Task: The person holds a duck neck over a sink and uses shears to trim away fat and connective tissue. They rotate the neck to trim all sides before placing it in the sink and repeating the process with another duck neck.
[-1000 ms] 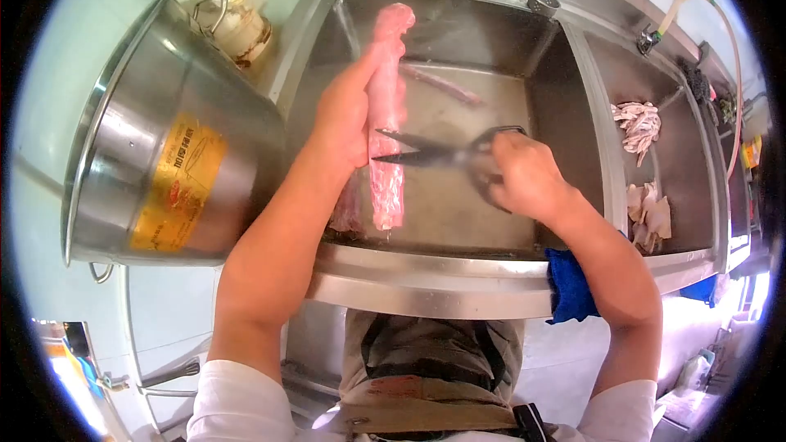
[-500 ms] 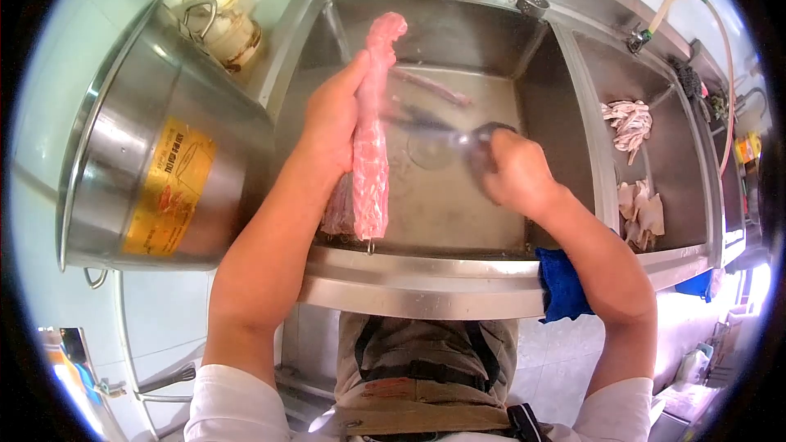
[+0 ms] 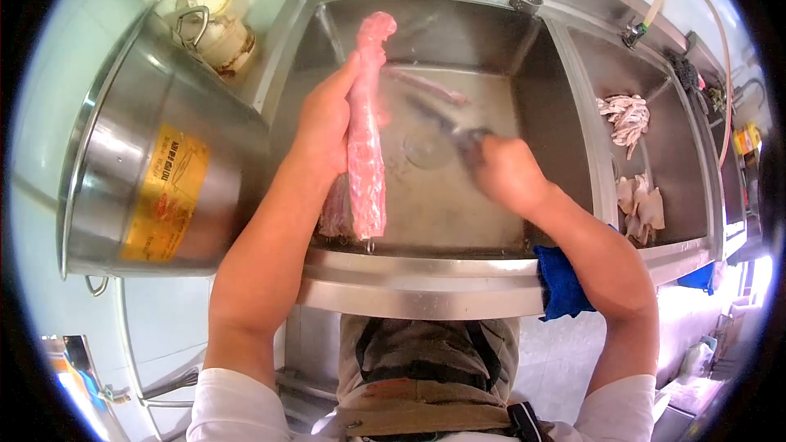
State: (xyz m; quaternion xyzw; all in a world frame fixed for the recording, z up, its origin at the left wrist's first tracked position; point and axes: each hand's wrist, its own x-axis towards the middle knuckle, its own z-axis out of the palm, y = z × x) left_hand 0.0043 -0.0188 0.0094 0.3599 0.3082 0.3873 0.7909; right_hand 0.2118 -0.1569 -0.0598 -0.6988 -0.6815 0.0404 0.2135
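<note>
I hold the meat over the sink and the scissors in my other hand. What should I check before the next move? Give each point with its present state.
1. Left hand grips the meat firmly: ok, it is closed round the upper half.
2. Right hand holds the scissors: ok.
3. Blades open or closed: cannot tell, they are blurred.
4. Blades apart from the left fingers: ok, a gap shows to the right of the meat.
5. Meat hangs over the sink, not outside it: ok.
6. Blue cloth away from the blades: ok, it hangs on the front rim.
</note>
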